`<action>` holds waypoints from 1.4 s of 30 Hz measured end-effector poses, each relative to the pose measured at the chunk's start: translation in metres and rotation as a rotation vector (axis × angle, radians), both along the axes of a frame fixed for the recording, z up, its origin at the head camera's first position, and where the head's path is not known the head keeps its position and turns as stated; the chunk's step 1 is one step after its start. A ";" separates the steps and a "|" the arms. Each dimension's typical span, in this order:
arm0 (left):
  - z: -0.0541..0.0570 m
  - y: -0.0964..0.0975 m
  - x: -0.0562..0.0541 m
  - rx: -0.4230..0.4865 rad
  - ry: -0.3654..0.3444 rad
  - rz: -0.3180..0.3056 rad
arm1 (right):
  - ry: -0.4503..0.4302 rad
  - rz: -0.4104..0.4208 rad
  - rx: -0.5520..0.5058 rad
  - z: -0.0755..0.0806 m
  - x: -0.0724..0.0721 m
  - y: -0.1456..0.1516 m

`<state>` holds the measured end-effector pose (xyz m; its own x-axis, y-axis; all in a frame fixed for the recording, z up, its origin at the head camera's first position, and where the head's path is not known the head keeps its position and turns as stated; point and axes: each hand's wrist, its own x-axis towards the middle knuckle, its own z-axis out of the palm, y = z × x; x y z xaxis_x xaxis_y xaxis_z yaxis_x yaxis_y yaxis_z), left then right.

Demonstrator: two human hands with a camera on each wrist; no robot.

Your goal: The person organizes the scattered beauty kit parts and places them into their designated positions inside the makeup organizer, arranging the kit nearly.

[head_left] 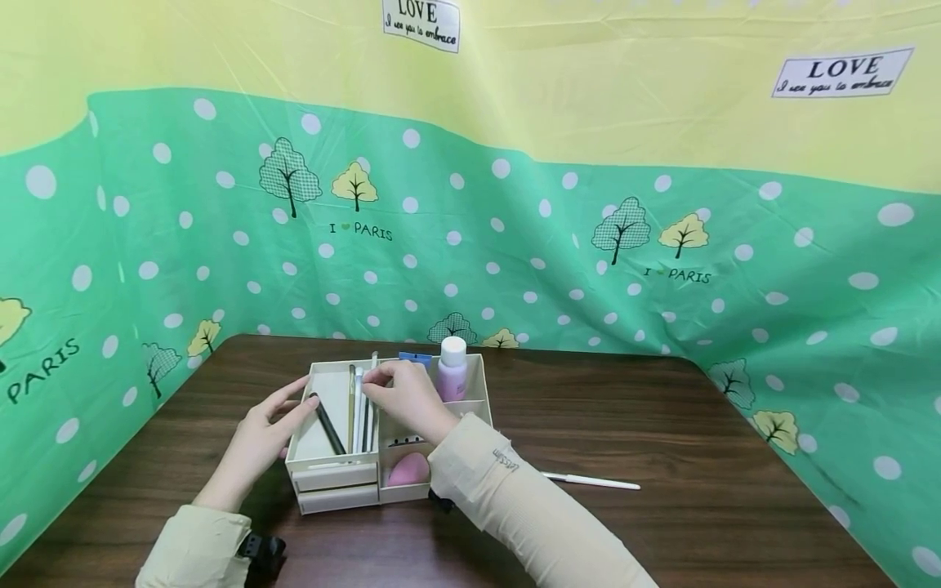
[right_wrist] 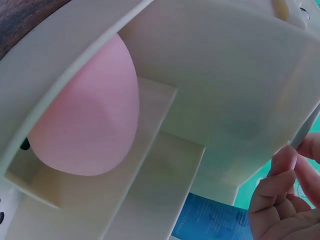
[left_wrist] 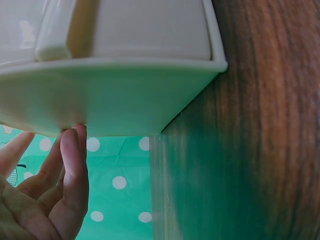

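A cream desktop organizer (head_left: 335, 461) with two drawers stands on the table. In its upper left tray lie a black pen-shaped stick (head_left: 327, 425) and several slim brush-like sticks (head_left: 358, 412). My right hand (head_left: 408, 396) reaches over that tray and pinches a slim grey stick (right_wrist: 303, 133) between thumb and forefinger; most of the stick is hidden. My left hand (head_left: 257, 433) rests against the organizer's left side. In the left wrist view its fingertips (left_wrist: 80, 131) touch the outer wall, with the fingers slightly bent.
A pink makeup sponge (right_wrist: 95, 110) sits in the front right compartment. Behind it stand a lilac bottle (head_left: 452, 380) with a white cap and a blue packet (right_wrist: 210, 217). A thin white stick (head_left: 595, 481) lies on the table (head_left: 662, 425) to the right. A patterned curtain (head_left: 515, 245) surrounds the table.
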<state>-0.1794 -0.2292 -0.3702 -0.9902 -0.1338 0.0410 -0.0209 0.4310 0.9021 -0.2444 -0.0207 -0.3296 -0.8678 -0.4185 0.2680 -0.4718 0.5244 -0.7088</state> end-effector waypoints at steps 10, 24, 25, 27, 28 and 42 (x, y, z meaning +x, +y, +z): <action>0.001 0.000 0.000 -0.005 -0.011 0.003 | 0.009 -0.010 0.038 0.000 -0.001 -0.002; 0.000 0.000 -0.002 -0.002 -0.019 0.004 | -0.040 0.022 0.000 -0.002 -0.003 -0.001; 0.000 0.000 -0.002 -0.003 -0.020 0.004 | -0.048 0.028 -0.013 -0.003 -0.003 0.000; -0.001 0.000 -0.002 -0.004 -0.022 0.005 | -0.067 0.038 -0.045 -0.003 -0.002 0.001; -0.001 0.000 -0.002 -0.004 -0.020 0.004 | -0.075 0.042 -0.062 -0.004 -0.002 0.002; 0.000 0.001 -0.001 -0.007 -0.019 0.010 | -0.154 0.067 -0.198 0.002 0.005 0.012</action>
<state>-0.1802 -0.2282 -0.3702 -0.9894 -0.1430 0.0232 -0.0421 0.4369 0.8985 -0.2391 -0.0082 -0.3275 -0.8770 -0.4285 0.2176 -0.3794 0.3393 -0.8608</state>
